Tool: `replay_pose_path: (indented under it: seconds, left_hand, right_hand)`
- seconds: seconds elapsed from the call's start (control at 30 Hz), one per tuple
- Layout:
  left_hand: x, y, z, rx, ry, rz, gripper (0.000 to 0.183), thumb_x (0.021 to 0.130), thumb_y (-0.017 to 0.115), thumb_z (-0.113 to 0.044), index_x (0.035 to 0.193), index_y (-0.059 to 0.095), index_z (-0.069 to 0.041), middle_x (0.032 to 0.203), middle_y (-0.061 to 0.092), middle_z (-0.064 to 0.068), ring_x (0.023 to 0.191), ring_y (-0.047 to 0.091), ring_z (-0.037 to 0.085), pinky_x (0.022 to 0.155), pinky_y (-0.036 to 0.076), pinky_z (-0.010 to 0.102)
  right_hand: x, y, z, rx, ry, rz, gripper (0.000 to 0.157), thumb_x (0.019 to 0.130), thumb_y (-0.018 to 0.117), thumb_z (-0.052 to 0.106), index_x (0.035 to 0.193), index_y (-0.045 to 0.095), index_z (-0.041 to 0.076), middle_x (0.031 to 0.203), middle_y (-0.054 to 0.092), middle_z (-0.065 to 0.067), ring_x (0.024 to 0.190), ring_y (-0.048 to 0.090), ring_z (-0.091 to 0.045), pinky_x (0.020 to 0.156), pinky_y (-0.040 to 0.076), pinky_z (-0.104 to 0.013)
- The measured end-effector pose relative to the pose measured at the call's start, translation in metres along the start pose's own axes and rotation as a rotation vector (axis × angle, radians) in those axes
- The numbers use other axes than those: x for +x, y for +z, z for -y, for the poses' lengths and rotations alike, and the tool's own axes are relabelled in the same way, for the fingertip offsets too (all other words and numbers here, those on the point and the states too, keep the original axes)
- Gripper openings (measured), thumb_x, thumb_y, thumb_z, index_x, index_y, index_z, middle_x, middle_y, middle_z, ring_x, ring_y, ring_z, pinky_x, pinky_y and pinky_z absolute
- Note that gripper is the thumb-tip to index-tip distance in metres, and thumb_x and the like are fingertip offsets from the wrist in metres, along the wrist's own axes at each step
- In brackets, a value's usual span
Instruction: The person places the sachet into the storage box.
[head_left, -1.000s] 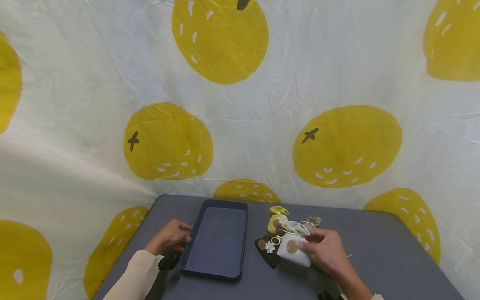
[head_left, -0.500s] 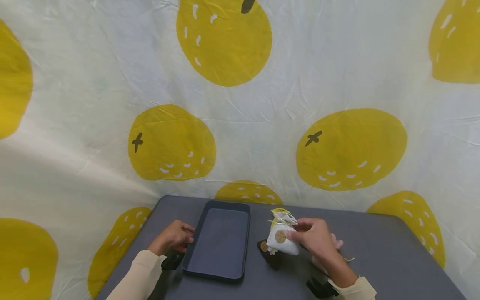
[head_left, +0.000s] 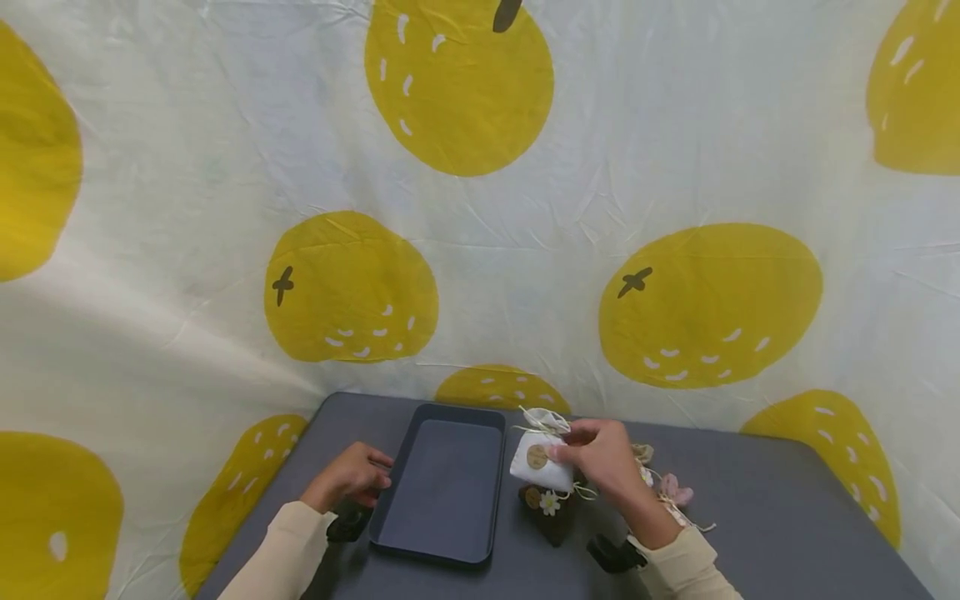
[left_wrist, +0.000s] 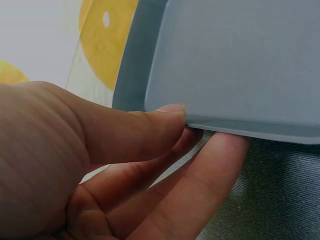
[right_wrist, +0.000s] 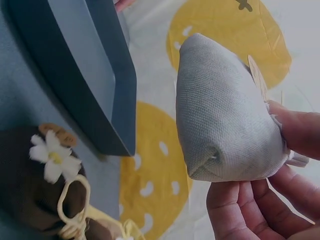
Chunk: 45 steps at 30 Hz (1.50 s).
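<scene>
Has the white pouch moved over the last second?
Yes: in the head view, the right hand has carried the white pouch leftward, closer to the dark tray.

Head view high, facing forward-down; wrist views close on fingers (left_wrist: 210,175); all share tray (head_left: 442,483).

I have a dark grey worktop (head_left: 757,500) in front of me, its far corners rounded. On it lies a shallow, dark rectangular tray (head_left: 441,483); just right of that sits a brown pouch (head_left: 552,527) (with a white flower (head_left: 550,503) and a round tag (head_left: 532,497)), then farther right, partly hidden from me, a beige pouch (head_left: 642,453) and a pink pouch (head_left: 677,490)
</scene>
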<state>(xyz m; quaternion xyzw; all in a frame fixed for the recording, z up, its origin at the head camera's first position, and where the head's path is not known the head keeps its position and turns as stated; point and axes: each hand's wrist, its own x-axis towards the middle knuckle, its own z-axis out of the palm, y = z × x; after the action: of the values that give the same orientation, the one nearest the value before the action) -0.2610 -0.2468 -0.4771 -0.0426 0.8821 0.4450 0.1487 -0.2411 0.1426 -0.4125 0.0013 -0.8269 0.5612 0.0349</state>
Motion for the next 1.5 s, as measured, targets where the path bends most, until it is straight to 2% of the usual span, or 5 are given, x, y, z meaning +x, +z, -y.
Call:
replay_pose_path:
  seconds: [0.13, 0.53, 0.9, 1.17, 1.5]
  left_hand:
    - [0.0, -0.001, 0.001, -0.009, -0.013, 0.008, 0.04, 0.09, 0.071, 0.007, 0.13, 0.068, 0.008, 0.109, 0.077, 0.021, 0.086, 0.077, 0.031, 0.067, 0.064, 0.043]
    - [0.001, -0.002, 0.002, -0.015, -0.027, 0.015, 0.04, 0.09, 0.071, 0.007, 0.129, 0.068, 0.007, 0.107, 0.078, 0.019, 0.086, 0.078, 0.03, 0.068, 0.064, 0.043]
    - [0.004, -0.003, 0.001, -0.014, -0.021, 0.01, 0.039, 0.09, 0.072, 0.006, 0.129, 0.069, 0.006, 0.107, 0.078, 0.019, 0.086, 0.077, 0.028, 0.065, 0.064, 0.04]
    - [0.004, -0.003, 0.002, -0.014, -0.033, 0.009, 0.039, 0.09, 0.072, 0.007, 0.129, 0.069, 0.007, 0.106, 0.078, 0.018, 0.084, 0.077, 0.029, 0.065, 0.064, 0.041]
    - [0.001, -0.002, 0.001, -0.003, -0.027, 0.004, 0.039, 0.09, 0.072, 0.006, 0.129, 0.07, 0.006, 0.103, 0.079, 0.018, 0.078, 0.077, 0.029, 0.062, 0.063, 0.04]
  right_hand:
    - [0.006, 0.008, 0.004, -0.01, -0.003, 0.0, 0.042, 0.075, 0.09, 0.006, 0.111, 0.075, -0.009, 0.099, 0.078, -0.02, 0.079, 0.068, -0.016, 0.065, 0.056, -0.03]
    - [0.025, 0.034, 0.018, -0.021, -0.056, 0.014, 0.039, 0.073, 0.091, 0.007, 0.107, 0.077, -0.007, 0.098, 0.078, -0.019, 0.086, 0.068, -0.022, 0.07, 0.055, -0.031]
    - [0.048, 0.06, 0.029, -0.027, -0.102, 0.023, 0.03, 0.071, 0.091, 0.006, 0.098, 0.08, -0.003, 0.09, 0.078, -0.016, 0.077, 0.064, -0.018, 0.067, 0.051, -0.029]
    - [0.058, 0.077, 0.039, -0.033, -0.087, 0.037, 0.029, 0.075, 0.091, 0.012, 0.1, 0.081, 0.0, 0.094, 0.078, -0.013, 0.079, 0.064, -0.021, 0.066, 0.051, -0.029]
    - [0.071, 0.097, 0.047, -0.005, -0.079, 0.03, 0.03, 0.077, 0.089, 0.008, 0.103, 0.08, -0.003, 0.099, 0.077, -0.017, 0.084, 0.065, -0.025, 0.07, 0.054, -0.031]
